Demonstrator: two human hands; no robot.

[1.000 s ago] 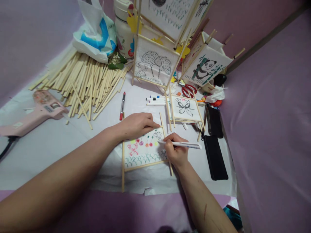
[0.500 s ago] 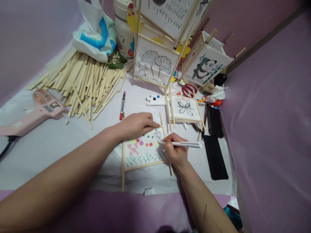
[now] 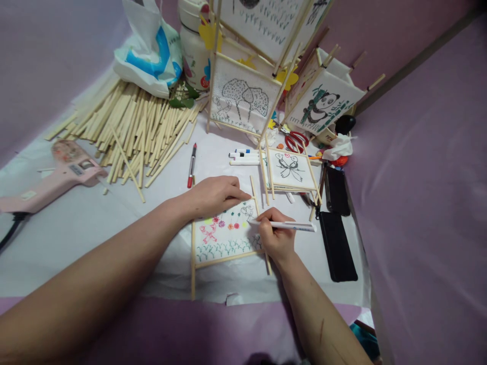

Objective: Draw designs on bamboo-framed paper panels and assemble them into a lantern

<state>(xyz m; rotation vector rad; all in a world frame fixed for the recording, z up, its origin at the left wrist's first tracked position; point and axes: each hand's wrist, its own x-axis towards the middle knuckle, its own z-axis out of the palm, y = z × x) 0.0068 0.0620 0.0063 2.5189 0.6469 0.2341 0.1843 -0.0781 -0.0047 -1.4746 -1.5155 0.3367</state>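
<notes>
On the white sheet [image 3: 163, 279] covering the table, right in front of the person, there's a stick-framed drawing [image 3: 232, 236] lying flat: pink figure, colourful flowers, a row of green grass, little black sketch near the upper right corner. The right hand [image 3: 277, 235] is closed in a writing grip around a white pen [image 3: 294, 226], tip right by that black sketch; can't tell if it's actually touching. The left hand [image 3: 216, 195] lies over the frame's top edge, index finger stretched out onto the upper right corner. No clue if its tucked fingers are pinching the stick, honestly.

Just above the left hand is a red pen [image 3: 192, 165]. A smaller frame [image 3: 291, 170] with a black fish-like drawing sits beyond the right hand, markers [image 3: 245, 157] next to it. Big pile of sticks [image 3: 152, 124] over on the left, near a pink glue gun [image 3: 72, 175].
</notes>
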